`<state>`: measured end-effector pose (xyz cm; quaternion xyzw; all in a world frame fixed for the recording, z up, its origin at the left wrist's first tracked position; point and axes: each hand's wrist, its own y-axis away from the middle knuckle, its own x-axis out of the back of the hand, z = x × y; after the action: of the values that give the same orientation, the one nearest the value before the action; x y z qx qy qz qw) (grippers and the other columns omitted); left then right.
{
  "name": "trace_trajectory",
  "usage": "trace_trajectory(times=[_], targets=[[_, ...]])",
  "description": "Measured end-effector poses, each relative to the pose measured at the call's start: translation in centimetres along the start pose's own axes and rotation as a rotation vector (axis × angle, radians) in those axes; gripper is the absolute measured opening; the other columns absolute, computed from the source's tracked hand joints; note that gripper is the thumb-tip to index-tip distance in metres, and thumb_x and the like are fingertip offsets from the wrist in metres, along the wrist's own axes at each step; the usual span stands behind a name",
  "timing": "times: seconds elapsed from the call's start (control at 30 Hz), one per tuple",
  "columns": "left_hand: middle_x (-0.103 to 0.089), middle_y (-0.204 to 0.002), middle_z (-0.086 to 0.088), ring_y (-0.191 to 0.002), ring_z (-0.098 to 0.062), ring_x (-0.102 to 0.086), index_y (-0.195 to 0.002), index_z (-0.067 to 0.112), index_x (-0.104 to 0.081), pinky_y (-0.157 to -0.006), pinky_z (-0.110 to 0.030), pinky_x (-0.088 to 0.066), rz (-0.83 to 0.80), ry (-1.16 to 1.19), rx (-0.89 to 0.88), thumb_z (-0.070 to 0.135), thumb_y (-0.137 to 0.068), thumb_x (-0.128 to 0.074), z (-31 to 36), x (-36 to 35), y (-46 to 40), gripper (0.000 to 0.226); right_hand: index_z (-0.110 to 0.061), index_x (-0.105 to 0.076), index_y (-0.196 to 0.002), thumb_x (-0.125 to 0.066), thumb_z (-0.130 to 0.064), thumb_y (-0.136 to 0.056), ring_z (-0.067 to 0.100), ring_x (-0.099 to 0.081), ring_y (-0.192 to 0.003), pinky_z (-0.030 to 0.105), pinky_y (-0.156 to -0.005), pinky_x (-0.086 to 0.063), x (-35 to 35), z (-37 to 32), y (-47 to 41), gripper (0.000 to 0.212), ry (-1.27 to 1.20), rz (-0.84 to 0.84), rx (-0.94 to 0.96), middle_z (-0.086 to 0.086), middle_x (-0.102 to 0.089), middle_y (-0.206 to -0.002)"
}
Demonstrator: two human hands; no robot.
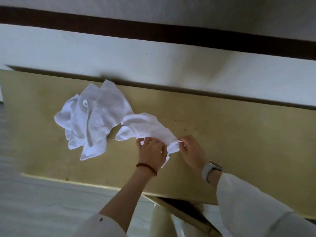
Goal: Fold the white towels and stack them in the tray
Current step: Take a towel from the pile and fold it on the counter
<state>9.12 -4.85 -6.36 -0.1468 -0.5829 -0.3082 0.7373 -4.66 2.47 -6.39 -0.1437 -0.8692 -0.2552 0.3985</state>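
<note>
Both your hands pinch the near end of one white towel (pixel 150 129): left hand (pixel 152 149) has fingers curled over its edge, right hand (pixel 191 151) grips the corner just beside it. That towel lies rumpled on the tan table (pixel 239 134), stretching away from you toward the left. A heap of crumpled white towels (pixel 92 120) sits farther left on the same table, touching or nearly touching the held towel's far end. Red cord bracelet (pixel 147 168) on your left wrist, pale watch (pixel 211 170) on your right. Frame is somewhat blurred.
</note>
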Motion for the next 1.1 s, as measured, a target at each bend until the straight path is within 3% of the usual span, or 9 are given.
trace_trajectory(times=[0.1, 0.17, 0.5, 0.6, 0.67, 0.8, 0.93, 1.03, 1.1], targets=[[-0.068, -0.094, 0.002, -0.095, -0.018, -0.058, -0.092, 0.018, -0.065, -0.084, -0.031, -0.029, 0.019, 0.091, 0.025, 0.028, -0.095, -0.037, 0.2, 2.5, -2.4, 0.030, -0.002, -0.063, -0.086, -0.037, -0.031, -0.087, 0.030, -0.054, -0.079, 0.035, -0.070, -0.042, 2.5, -1.4, -1.8, 0.039, -0.057, 0.095, 0.118, 0.013, -0.061, -0.081], [-0.069, -0.089, -0.005, -0.087, -0.025, -0.061, -0.091, 0.010, -0.063, -0.077, -0.031, -0.036, 0.132, 0.259, 0.073, 0.029, -0.094, -0.034, 1.0, 4.8, -3.5, 0.034, -0.002, -0.060, -0.083, -0.047, -0.020, -0.089, 0.024, -0.049, -0.069, 0.035, -0.065, -0.041, 5.1, -2.7, -2.9, 0.023, -0.094, 0.106, 0.177, 0.009, -0.057, -0.071], [-0.057, -0.085, -0.001, -0.078, -0.014, -0.050, -0.097, -0.004, -0.059, -0.067, -0.012, -0.031, 0.991, 0.604, 0.310, 0.019, -0.093, -0.038, 9.9, 20.1, -2.2, 0.031, -0.010, -0.058, -0.096, -0.051, -0.014, -0.089, 0.028, -0.054, -0.076, 0.030, -0.063, -0.035, 19.9, -7.2, -2.3, 0.011, -0.091, 0.045, 0.625, 0.007, -0.061, -0.081], [-0.059, -0.090, -0.004, -0.082, -0.013, -0.050, -0.101, -0.001, -0.058, -0.070, -0.011, -0.031, 1.084, 0.610, 0.407, 0.015, -0.097, -0.040, 13.0, 22.0, 0.2, 0.024, -0.007, -0.060, -0.099, -0.050, -0.018, -0.092, 0.028, -0.056, -0.081, 0.034, -0.068, -0.040, 24.1, -4.9, -1.1, 0.016, -0.141, 0.126, 0.673, 0.008, -0.064, -0.088], [-0.063, -0.089, -0.006, -0.081, -0.014, -0.051, -0.101, 0.002, -0.059, -0.066, -0.012, -0.029, 0.955, 0.539, 0.427, 0.016, -0.097, -0.041, 15.1, 21.3, 1.6, 0.023, -0.004, -0.060, -0.094, -0.050, -0.018, -0.093, 0.028, -0.055, -0.079, 0.037, -0.070, -0.042, 26.2, -2.6, -0.3, 0.018, -0.185, 0.094, 0.678, 0.012, -0.063, -0.086], [-0.056, -0.074, -0.003, -0.074, -0.017, -0.049, -0.089, 0.005, -0.062, -0.054, -0.016, -0.031, 0.333, 0.497, 0.351, 0.019, -0.095, -0.048, 17.7, 17.0, 3.8, 0.021, -0.016, -0.053, -0.067, -0.051, -0.015, -0.093, 0.024, -0.047, -0.067, 0.020, -0.056, -0.033, 28.8, 3.9, 1.4, 0.027, -0.010, -0.197, 0.627, 0.004, -0.052, -0.065], [-0.051, -0.062, 0.003, -0.062, -0.010, -0.046, -0.067, 0.014, -0.056, -0.058, -0.021, -0.033, -0.177, 0.489, 0.270, 0.042, -0.076, -0.046, 19.8, 13.0, 5.1, 0.030, -0.023, -0.043, -0.058, -0.048, -0.027, -0.095, 0.011, -0.041, -0.056, 0.020, -0.052, -0.028, 31.0, 10.8, 3.1, 0.038, 0.311, -0.513, 0.396, -0.006, -0.044, -0.058], [-0.055, -0.072, 0.007, -0.070, -0.006, -0.048, -0.076, 0.020, -0.059, -0.061, -0.015, -0.035, -0.326, 0.388, 0.179, 0.039, -0.089, -0.048, 21.9, 12.2, 3.9, 0.025, -0.019, -0.046, -0.061, -0.041, -0.030, -0.097, 0.013, -0.046, -0.059, 0.025, -0.059, -0.034, 32.3, 13.9, 4.0, 0.038, 0.246, -0.467, 0.273, -0.003, -0.048, -0.061], [-0.056, -0.080, 0.006, -0.076, -0.008, -0.049, -0.090, 0.017, -0.063, -0.060, -0.013, -0.034, -0.225, 0.406, 0.174, 0.027, -0.092, -0.052, 23.5, 12.6, 2.2, 0.015, -0.007, -0.054, -0.069, -0.039, -0.028, -0.098, 0.020, -0.053, -0.066, 0.030, -0.064, -0.034, 33.0, 14.8, 4.2, 0.039, 0.209, -0.302, 0.228, 0.008, -0.054, -0.067]])
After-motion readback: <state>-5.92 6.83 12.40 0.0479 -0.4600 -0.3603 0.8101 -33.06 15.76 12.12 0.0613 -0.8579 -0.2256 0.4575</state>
